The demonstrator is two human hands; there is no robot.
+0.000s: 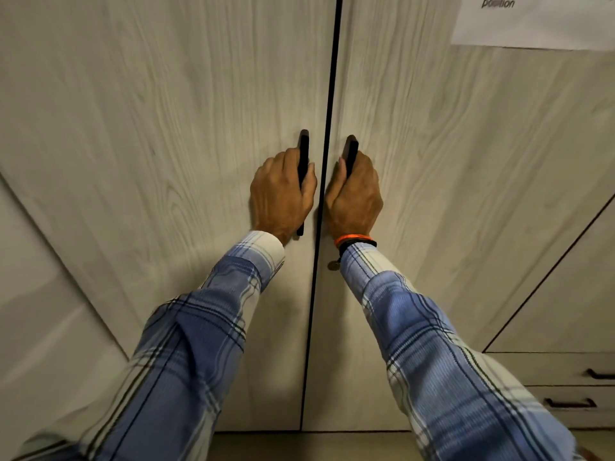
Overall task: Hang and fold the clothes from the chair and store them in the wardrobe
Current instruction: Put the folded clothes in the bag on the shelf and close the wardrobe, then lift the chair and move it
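A pale wood-grain wardrobe fills the view, its left door (166,128) and right door (449,144) meeting at a dark centre seam, both closed. My left hand (281,194) grips the black vertical handle (304,141) of the left door. My right hand (356,194) grips the black handle (351,148) of the right door. Both arms wear blue plaid sleeves; the right wrist carries an orange and black band. No clothes or chair are in view.
A white paper sheet (532,24) with printed text is stuck on the right door's top. Lower right, a neighbouring unit has drawers with dark handles (570,403). The floor (299,444) shows just below the doors.
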